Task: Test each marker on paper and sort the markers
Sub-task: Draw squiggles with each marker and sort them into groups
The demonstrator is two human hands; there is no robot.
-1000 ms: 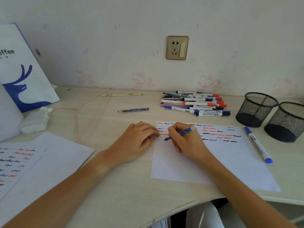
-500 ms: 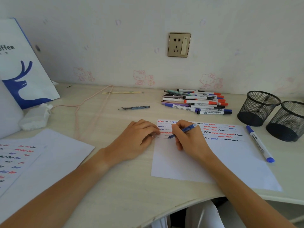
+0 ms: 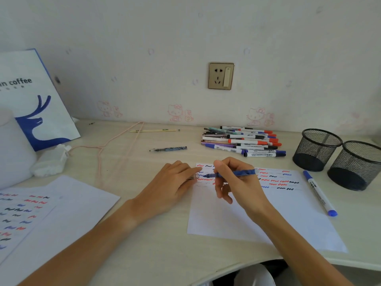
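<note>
2 mesh cups [image 3: 318, 150], 1 pen [image 3: 237, 173] in right hand [image 3: 237, 182].

blue pen [image 3: 237, 174], red-blue-black squiggled paper [image 3: 278, 203], black mesh cups [image 3: 317, 149]

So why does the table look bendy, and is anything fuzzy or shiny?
Head view: the wide lens bows the table edge near the bottom and stretches the corners. Light is soft and even, with only faint shadows under the hands and no glare. The right hand and blue pen look slightly smeared; the paper squiggles are still clear.
</note>
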